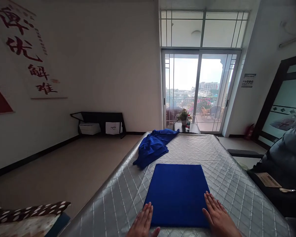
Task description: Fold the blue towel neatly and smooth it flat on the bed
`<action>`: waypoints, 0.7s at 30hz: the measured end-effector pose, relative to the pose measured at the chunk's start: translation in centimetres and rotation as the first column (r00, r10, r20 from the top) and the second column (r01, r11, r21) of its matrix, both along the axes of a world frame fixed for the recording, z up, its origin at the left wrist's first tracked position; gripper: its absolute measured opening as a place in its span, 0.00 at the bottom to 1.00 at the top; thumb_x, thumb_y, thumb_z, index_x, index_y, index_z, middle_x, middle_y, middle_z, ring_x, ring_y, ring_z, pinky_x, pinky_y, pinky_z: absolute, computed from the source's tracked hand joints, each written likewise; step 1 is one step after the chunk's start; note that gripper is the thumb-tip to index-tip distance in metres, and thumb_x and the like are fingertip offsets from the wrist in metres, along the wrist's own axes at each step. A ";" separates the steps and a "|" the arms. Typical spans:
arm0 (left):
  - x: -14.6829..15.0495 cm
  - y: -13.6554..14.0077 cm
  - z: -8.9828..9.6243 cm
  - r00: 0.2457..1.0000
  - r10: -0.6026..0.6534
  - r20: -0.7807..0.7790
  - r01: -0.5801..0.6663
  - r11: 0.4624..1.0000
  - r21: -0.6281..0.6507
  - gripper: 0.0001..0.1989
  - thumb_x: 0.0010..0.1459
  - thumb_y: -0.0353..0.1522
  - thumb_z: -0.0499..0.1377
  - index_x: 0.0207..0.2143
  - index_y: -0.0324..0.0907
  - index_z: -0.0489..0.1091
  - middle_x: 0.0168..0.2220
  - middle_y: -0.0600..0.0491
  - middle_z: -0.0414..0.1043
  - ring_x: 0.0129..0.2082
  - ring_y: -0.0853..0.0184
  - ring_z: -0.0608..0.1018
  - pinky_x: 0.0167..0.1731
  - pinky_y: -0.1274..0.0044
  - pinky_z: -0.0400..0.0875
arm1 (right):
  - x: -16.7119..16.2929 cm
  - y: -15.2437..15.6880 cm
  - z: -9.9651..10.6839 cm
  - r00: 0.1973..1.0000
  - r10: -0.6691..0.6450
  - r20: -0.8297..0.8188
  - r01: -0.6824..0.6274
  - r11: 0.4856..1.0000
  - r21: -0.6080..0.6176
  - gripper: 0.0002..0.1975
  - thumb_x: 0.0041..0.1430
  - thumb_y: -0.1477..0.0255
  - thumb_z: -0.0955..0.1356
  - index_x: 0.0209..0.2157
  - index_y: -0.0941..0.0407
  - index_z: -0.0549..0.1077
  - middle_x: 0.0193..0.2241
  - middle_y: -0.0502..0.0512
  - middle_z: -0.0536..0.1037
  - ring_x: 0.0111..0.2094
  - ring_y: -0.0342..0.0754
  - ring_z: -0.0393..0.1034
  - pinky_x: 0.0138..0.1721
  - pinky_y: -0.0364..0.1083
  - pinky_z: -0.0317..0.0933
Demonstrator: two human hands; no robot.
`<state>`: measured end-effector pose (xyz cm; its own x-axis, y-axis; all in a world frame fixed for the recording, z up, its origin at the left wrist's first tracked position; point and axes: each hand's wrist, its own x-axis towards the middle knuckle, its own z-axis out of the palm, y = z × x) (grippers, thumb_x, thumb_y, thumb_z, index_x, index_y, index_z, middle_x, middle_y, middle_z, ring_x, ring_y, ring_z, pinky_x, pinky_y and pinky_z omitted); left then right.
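Observation:
A flat blue rectangle that looks like folded cloth (179, 194) lies smooth on a silver quilted cover (123, 194). At its near left edge is my left hand (143, 222), fingers stretched out flat and thumb apart. My right hand (218, 214) rests along the near right edge, its fingers extended and touching the side of the blue piece. Neither hand grips anything. Beyond the rectangle, toward the far left, a crumpled blue garment (154, 146) lies loosely heaped on the same cover.
A small table (194, 127) with a potted plant (183, 117) and a bottle (187, 122) stands past the far edge. On the right is a dark sofa (286, 154). A patterned cushion (24, 217) sits at lower left, and a black rack (101, 123) by the wall.

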<state>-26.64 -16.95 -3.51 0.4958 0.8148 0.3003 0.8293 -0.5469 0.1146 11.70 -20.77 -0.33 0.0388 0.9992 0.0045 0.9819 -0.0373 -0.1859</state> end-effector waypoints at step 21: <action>13.8 10.4 3.4 0.999 0.011 -0.051 -0.023 0.968 -0.250 0.37 0.70 0.51 0.38 0.71 0.36 0.47 0.72 0.44 0.43 0.72 0.57 0.50 0.69 0.61 0.50 | -1.6 7.0 2.3 0.991 -0.123 -0.049 0.123 0.992 -0.006 0.34 0.69 0.61 0.49 0.70 0.64 0.49 0.71 0.57 0.45 0.72 0.51 0.36 0.71 0.54 0.36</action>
<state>-12.80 -6.56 -0.10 0.4902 0.8694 0.0614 0.8462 -0.4916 0.2055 10.07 -13.75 1.92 0.1614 0.9869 -0.0039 0.9594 -0.1579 -0.2339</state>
